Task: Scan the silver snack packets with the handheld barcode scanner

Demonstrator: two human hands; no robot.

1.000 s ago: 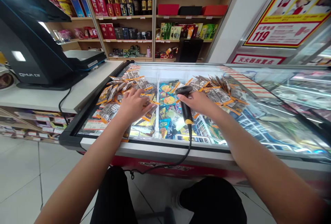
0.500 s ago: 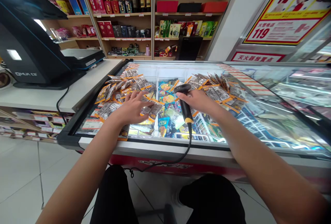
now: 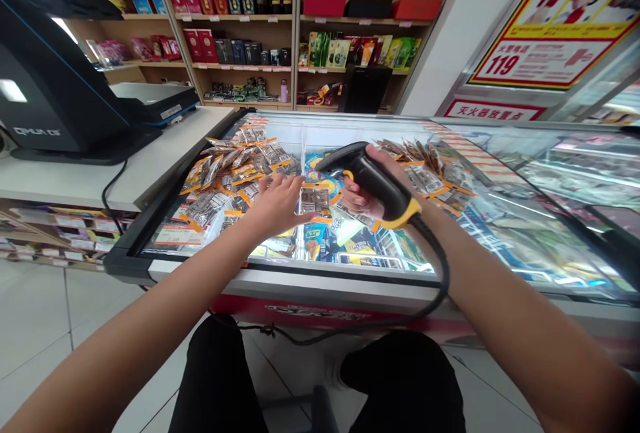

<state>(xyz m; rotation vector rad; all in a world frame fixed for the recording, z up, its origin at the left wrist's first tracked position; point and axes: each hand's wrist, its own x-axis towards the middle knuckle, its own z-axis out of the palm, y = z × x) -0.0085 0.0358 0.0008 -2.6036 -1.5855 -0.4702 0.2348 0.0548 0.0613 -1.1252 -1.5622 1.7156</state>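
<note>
My right hand (image 3: 361,194) is wrapped round a black and yellow barcode scanner (image 3: 373,176), raised over the glass top of a chest freezer (image 3: 345,279). The scanner's head points left, and its cord loops down in front of the freezer. My left hand (image 3: 279,206) is spread palm down, thumb and fingers apart, at the left edge of a small snack packet (image 3: 316,201) with orange ends. That packet lies flat on the glass, below the scanner's head. Left of it is a pile of similar packets (image 3: 240,163); more packets (image 3: 425,176) lie beyond my right hand.
A black checkout machine (image 3: 60,79) with a scale stands on the white counter (image 3: 170,146) at the left. Bright bags (image 3: 320,239) show through the freezer glass. Shelves (image 3: 240,73) with bottles and boxes stand behind. My knees are close to the freezer front.
My right hand has turned and lifted the scanner, its head now pointing left. My left hand has moved right, and a packet now lies flat beside it near the middle.
</note>
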